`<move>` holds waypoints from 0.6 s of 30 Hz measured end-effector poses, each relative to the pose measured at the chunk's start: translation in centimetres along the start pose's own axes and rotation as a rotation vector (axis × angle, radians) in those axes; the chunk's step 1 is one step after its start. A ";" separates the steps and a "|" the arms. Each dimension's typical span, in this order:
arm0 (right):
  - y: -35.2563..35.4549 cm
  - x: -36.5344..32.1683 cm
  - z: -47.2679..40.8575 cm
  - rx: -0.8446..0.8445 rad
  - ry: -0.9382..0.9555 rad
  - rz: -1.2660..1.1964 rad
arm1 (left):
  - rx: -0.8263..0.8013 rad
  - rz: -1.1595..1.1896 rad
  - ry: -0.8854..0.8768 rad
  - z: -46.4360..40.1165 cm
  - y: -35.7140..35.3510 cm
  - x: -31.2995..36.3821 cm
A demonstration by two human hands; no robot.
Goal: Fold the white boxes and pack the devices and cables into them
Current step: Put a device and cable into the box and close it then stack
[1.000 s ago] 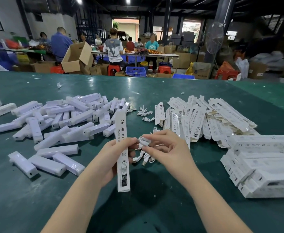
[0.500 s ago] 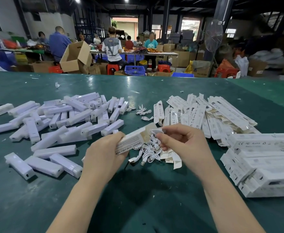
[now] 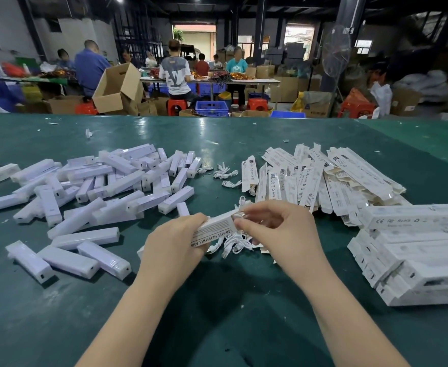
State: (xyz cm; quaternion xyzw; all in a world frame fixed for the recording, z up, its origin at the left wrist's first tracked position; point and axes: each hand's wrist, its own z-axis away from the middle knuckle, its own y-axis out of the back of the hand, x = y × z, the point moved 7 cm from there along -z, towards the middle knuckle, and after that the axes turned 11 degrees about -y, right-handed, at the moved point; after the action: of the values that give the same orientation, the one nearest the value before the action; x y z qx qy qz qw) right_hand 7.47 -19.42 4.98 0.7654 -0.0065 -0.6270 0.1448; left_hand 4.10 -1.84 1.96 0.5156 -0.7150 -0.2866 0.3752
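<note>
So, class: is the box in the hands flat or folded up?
Folded up: the box shows two faces, gripped by the left hand and right hand.

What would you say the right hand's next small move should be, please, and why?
Probably push the cable fully into the box. The left hand grips the box, and the right hand pinches the coiled cable at its open end, not yet clearly inside.
</note>
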 end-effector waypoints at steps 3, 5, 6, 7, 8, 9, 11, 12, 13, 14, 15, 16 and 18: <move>-0.2 0.0 -0.1 -0.092 -0.068 -0.076 | 0.013 0.007 0.023 0.2 0.1 0.0; -0.4 0.2 -0.2 -0.145 -0.076 -0.040 | 0.012 0.013 0.034 0.2 0.1 -0.1; -0.5 0.3 -0.3 -0.153 -0.065 0.003 | 0.008 0.008 0.029 0.2 0.1 -0.1; -0.7 0.5 -0.3 -0.151 -0.048 0.056 | -0.006 -0.005 0.017 0.2 0.1 0.1; -0.9 0.7 -0.3 -0.145 -0.036 0.105 | -0.026 -0.023 0.004 0.2 -0.1 0.3; -1.1 0.9 -0.3 -0.143 -0.036 0.134 | -0.044 -0.033 -0.005 0.2 -0.2 0.4; -1.5 1.1 -0.2 -0.189 -0.047 0.110 | -0.038 -0.009 -0.006 0.2 -0.3 0.5; -1.9 1.0 -0.2 -0.236 -0.048 0.062 | -0.018 0.015 0.004 0.2 -0.2 0.4; -2.1 0.9 -0.1 -0.277 -0.047 0.009 | 0.002 0.034 0.016 0.2 -0.1 0.3; -2.3 0.8 0.0 -0.296 -0.043 -0.027 | 0.014 0.049 0.028 0.1 0.0 0.2; -2.4 0.7 0.0 -0.288 -0.029 -0.044 | 0.017 0.067 0.043 0.1 0.0 0.2; -2.3 0.6 0.1 -0.250 0.004 -0.033 | 0.015 0.090 0.061 0.2 0.0 0.2; -1.8 0.1 0.3 -0.105 0.120 0.054 | 0.008 0.127 0.101 0.3 -0.2 -0.1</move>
State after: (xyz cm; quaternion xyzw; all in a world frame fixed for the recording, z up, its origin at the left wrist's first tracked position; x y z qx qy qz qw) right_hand 6.93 -17.78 4.46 0.7924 0.0143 -0.5756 0.2015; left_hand 3.96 -1.83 1.65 0.4847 -0.7274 -0.2330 0.4261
